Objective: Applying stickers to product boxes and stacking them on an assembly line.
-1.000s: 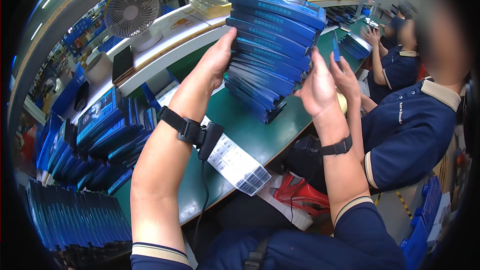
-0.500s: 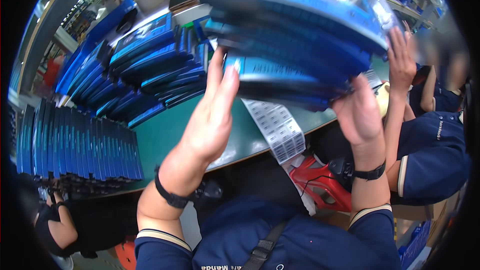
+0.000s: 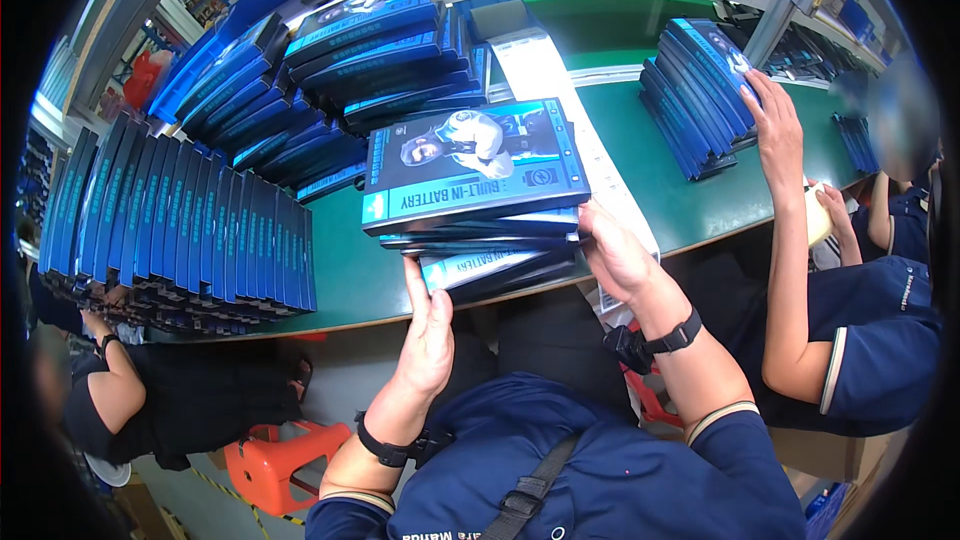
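Between my two hands is a stack of flat blue boxes (image 3: 470,165), its top box showing a printed picture of a figure. My left hand (image 3: 428,340) presses its fingertips against the near left corner of the lower boxes, thumb raised. At the right end of the stack, my right hand (image 3: 618,252) has its fingers against the box edges; some fingers are hidden behind them. The boxes sit slightly out of line, over the front part of the green table (image 3: 340,285). Whether the lowest box touches the table cannot be made out.
Left of my stack stands a long row of upright blue boxes (image 3: 180,230). Leaning piles of similar boxes (image 3: 365,50) lie behind it. A co-worker's hand (image 3: 775,125) touches another box stack (image 3: 695,95) at the right. A white label sheet (image 3: 610,175) runs across the table.
The stack, raised and blurred before, is now lower, farther left in view and steadier. Both hands came down with it. The right-hand stack by the co-worker has come into sight.
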`<action>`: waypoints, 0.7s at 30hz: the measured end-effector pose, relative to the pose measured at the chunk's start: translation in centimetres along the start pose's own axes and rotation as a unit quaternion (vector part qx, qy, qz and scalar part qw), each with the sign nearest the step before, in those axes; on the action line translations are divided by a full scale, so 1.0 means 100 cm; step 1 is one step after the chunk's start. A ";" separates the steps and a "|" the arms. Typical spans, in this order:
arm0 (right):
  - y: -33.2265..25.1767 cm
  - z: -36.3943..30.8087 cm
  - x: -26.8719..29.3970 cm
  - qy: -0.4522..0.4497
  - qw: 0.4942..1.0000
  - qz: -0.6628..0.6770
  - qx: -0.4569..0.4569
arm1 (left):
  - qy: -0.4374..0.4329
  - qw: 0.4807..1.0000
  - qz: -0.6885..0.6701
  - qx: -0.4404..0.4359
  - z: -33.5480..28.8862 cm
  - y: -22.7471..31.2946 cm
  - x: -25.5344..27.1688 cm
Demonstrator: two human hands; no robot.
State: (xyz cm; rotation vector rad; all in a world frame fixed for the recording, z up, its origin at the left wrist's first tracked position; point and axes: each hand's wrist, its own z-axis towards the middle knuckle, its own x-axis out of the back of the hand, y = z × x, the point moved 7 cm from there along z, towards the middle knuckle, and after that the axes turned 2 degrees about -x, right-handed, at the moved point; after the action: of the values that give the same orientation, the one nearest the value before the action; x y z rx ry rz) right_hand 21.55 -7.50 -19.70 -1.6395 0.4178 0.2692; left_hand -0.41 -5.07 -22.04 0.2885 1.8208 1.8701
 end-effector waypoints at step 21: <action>0.030 -0.118 0.186 0.278 0.906 -0.321 -0.004 | -0.275 0.891 0.245 -0.264 -0.003 0.064 -0.095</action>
State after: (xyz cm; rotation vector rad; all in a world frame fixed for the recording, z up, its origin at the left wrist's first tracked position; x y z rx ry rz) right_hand 36.26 -21.50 -28.76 -1.7537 0.2728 -0.7082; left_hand 6.16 -9.82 -13.96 1.0279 0.8602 2.2197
